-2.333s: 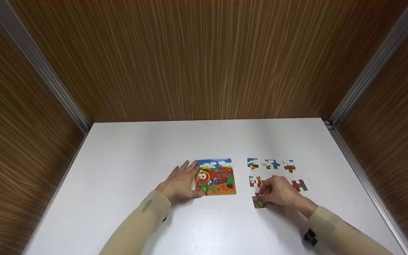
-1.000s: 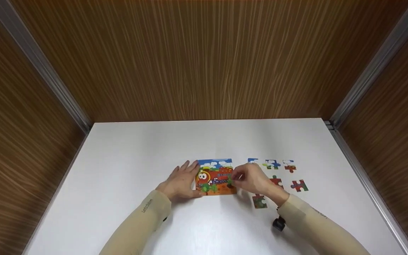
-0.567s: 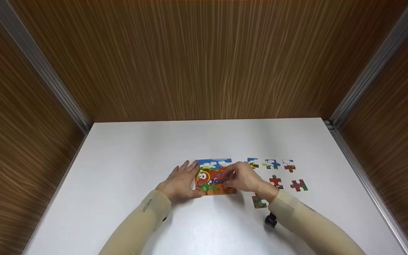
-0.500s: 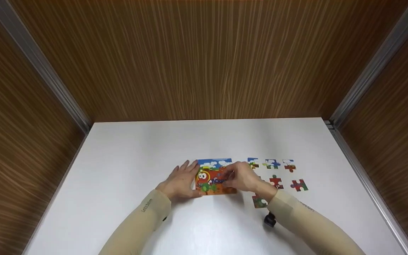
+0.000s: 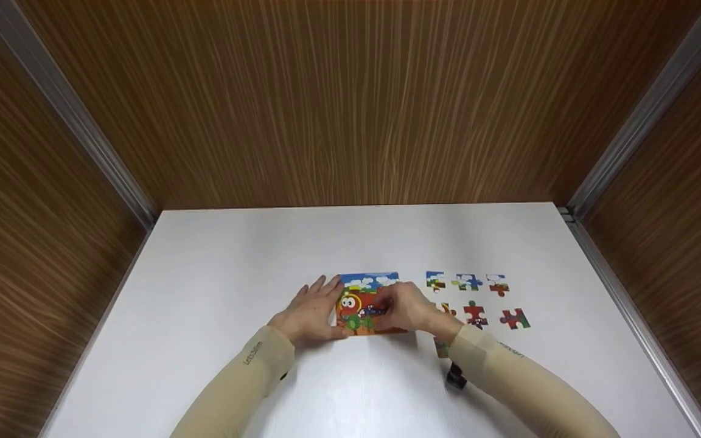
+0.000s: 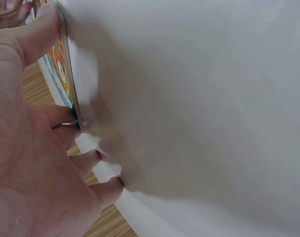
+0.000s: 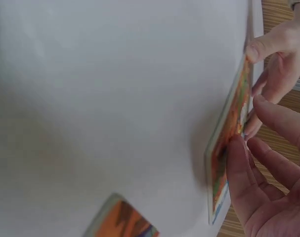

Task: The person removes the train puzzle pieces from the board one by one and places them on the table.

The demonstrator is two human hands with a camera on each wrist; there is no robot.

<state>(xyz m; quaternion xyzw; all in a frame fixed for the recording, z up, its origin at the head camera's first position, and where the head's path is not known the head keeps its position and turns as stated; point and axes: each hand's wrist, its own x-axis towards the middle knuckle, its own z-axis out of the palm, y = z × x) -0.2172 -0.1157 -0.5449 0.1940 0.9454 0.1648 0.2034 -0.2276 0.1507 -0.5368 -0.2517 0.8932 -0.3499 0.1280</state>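
A square picture puzzle board (image 5: 356, 307) with a cartoon engine lies flat on the table. My left hand (image 5: 311, 311) rests along its left side, fingers spread, thumb at the lower edge and index finger near the upper corner. Over the board's right half is my right hand (image 5: 408, 309), its thumb and fingertips at the picture. In the right wrist view the thumb (image 7: 238, 163) touches the board's face, while the index finger stands apart from it. Between them I see no piece; the board's right part is partly hidden under this hand.
Several loose jigsaw pieces lie in rows right of the board, among them a blue one (image 5: 467, 281) and a red one (image 5: 474, 313). The right sleeve (image 5: 509, 371) partly covers a lower piece (image 5: 441, 347). Wood-grain walls (image 5: 350, 103) enclose the white table (image 5: 235, 255).
My right hand has moved left from the loose pieces onto the board, then slightly farther left across its picture. The loose pieces stay where they were. My left hand has not moved.
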